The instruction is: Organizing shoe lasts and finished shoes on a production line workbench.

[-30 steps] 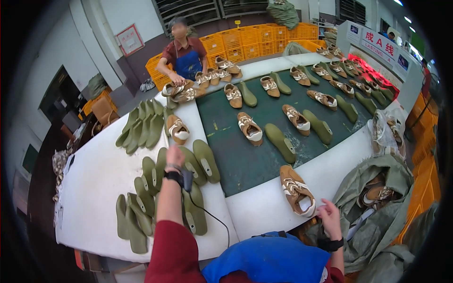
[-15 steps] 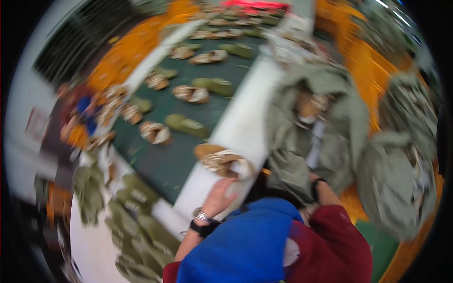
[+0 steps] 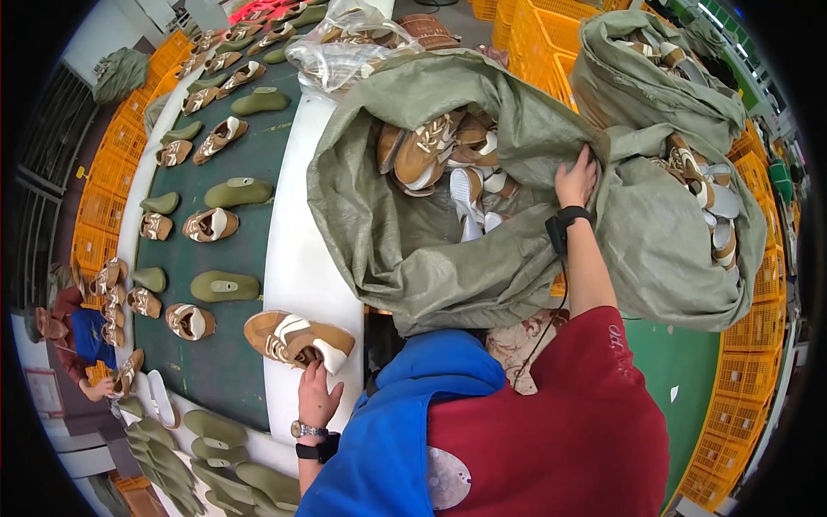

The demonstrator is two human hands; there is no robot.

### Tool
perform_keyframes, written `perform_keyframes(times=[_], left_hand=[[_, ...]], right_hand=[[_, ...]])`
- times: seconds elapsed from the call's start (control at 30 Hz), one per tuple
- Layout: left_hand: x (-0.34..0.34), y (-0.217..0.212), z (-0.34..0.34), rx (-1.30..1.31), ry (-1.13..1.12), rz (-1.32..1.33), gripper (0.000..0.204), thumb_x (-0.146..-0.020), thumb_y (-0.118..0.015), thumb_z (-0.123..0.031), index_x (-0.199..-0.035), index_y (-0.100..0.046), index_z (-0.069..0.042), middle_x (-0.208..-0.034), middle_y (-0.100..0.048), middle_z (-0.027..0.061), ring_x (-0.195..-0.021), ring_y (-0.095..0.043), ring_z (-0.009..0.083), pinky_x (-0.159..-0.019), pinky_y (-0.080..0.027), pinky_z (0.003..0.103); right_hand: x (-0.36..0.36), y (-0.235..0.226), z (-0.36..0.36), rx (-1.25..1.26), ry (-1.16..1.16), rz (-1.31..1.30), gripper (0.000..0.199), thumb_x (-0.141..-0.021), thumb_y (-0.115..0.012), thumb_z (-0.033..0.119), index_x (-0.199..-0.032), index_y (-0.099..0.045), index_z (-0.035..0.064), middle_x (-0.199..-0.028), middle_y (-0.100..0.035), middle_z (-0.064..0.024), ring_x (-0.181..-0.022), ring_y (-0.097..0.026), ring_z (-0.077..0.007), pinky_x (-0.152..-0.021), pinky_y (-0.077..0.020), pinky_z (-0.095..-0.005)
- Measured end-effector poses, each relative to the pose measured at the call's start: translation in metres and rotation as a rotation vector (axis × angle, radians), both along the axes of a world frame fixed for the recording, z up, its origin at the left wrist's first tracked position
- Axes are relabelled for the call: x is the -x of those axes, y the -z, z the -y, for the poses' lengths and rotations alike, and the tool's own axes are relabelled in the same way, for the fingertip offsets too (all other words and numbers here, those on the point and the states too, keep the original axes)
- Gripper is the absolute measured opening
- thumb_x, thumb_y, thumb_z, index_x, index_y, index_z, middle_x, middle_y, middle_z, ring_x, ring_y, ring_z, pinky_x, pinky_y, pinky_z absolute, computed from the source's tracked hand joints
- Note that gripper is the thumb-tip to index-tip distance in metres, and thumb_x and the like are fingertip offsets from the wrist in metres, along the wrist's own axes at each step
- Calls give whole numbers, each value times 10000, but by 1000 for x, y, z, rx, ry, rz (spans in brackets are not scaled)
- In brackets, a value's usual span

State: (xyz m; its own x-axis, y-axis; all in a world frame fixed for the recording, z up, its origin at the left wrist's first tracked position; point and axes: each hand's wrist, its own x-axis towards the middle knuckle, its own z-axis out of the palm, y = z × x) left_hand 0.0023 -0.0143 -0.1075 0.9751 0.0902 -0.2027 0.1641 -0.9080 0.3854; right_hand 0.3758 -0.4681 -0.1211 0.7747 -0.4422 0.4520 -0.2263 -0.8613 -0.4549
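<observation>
Green conveyor belt (image 3: 215,375), flanked by white borders, recedes toward the upper left; orange crates (image 3: 736,414) line both sides of the room. Dark fisheye corners cut off the outermost areas.

One brown-and-white sneaker (image 3: 289,338) lies on the near white border (image 3: 297,233), toe pointing left. Left hand (image 3: 319,396): fingers extended, thumb spread apart, fingertips touching the sneaker beside its opening; the fingertips are partly lost against the shoe. Right hand (image 3: 575,179): fingers spread along the rim of an open grey-green sack (image 3: 362,207); whether they pinch the fabric cannot be told.

Sacks in view: three. The open sack contains several overlapping sneakers (image 3: 425,153); its folds hide the lower ones, preventing an exact count. Two further sacks (image 3: 680,241) (image 3: 603,77) stand at the right, their contents only partly exposed. One clear plastic bag (image 3: 320,62) sits beyond the open sack, its contents blurred by the film.

The two nearest belt rows hold four sneakers (image 3: 210,225) and four olive shoe lasts (image 3: 224,286); more distant rows merge. Additional lasts (image 3: 215,428) overlap at lower left, uncountable. One co-worker (image 3: 86,332) stands at far left.
</observation>
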Motion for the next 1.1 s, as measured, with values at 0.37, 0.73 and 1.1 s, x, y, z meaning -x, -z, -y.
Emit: perform_keyframes(times=[0.37,0.73,1.1], left_hand=[[-6,-15,14,-58,-62,-17,518,-646,-705,-100,-1097,-481,20,-1152,-477,207,-1044,-453,378,-888,-399,421],[-21,-63,35,6,-115,125,473,-667,-676,-61,-1101,-494,-6,-1064,-523,201,-993,-491,375,-852,-416,429],[-67,-108,49,249,-54,479,524,-749,-657,-75,-1223,-447,-2,-1168,-505,210,-1047,-511,339,-851,-434,357]], right_hand=[[-14,161,-97,-491,-435,-710,635,-635,-702,330,-1134,-499,-6,-1098,-559,-247,-1052,-525,-362,-889,-418,-410],[32,152,-128,-194,-621,-715,231,-722,-581,170,-881,-612,5,-859,-622,-218,-852,-592,-379,-771,-467,-438],[147,-89,-167,-1369,-922,-279,206,-860,-560,109,-1014,-573,-29,-872,-619,-29,-718,-564,-73,-594,-451,-215]])
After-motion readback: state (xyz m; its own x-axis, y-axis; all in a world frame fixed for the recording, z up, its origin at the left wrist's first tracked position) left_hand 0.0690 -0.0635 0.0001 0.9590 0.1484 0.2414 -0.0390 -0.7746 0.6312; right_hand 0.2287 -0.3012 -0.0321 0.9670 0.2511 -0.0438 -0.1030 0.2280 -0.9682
